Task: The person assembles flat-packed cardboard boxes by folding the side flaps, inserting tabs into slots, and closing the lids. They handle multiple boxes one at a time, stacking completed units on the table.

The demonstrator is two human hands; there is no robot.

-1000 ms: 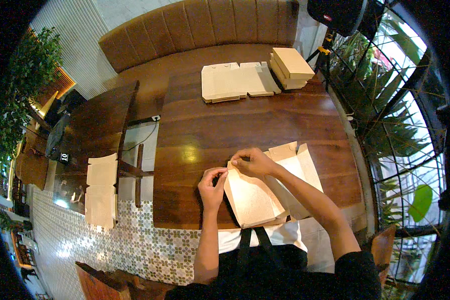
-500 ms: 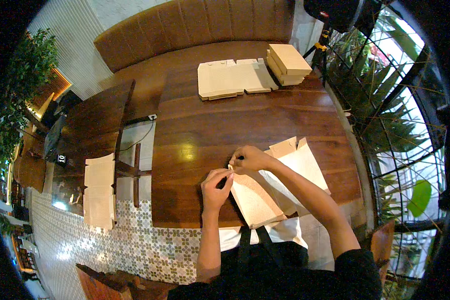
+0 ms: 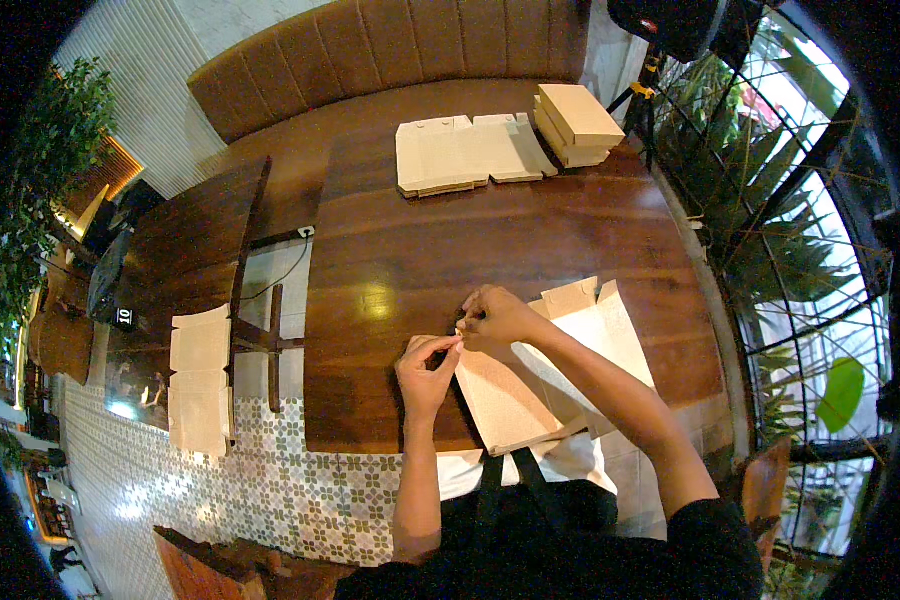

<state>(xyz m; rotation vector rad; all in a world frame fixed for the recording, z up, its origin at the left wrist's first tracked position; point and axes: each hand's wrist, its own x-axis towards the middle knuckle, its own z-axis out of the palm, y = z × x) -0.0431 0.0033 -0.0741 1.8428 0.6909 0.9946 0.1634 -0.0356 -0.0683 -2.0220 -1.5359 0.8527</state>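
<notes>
A partly folded brown cardboard box (image 3: pixel 502 395) lies at the near edge of the wooden table, close to my body. Its lid panel (image 3: pixel 615 340) is spread out to the right, with cut flaps along the far side. My left hand (image 3: pixel 426 375) is closed at the box's far left corner, thumb and fingertips pinched on the cardboard there. At that same corner my right hand (image 3: pixel 500 315) bends over from the right, its fingers curled in a pinch on the cardboard edge. My right forearm crosses above the box and hides part of it.
Flat cardboard blanks (image 3: pixel 455 158) are piled at the table's far side, beside a stack of folded boxes (image 3: pixel 578 118). More flat cardboard (image 3: pixel 199 385) lies on the left table, across a gap. A padded bench (image 3: pixel 390 60) runs behind; a wooden chair (image 3: pixel 205 565) stands near left.
Both hands stay at the box's far left corner with only small finger shifts. My left hand has moved slightly left and up.
</notes>
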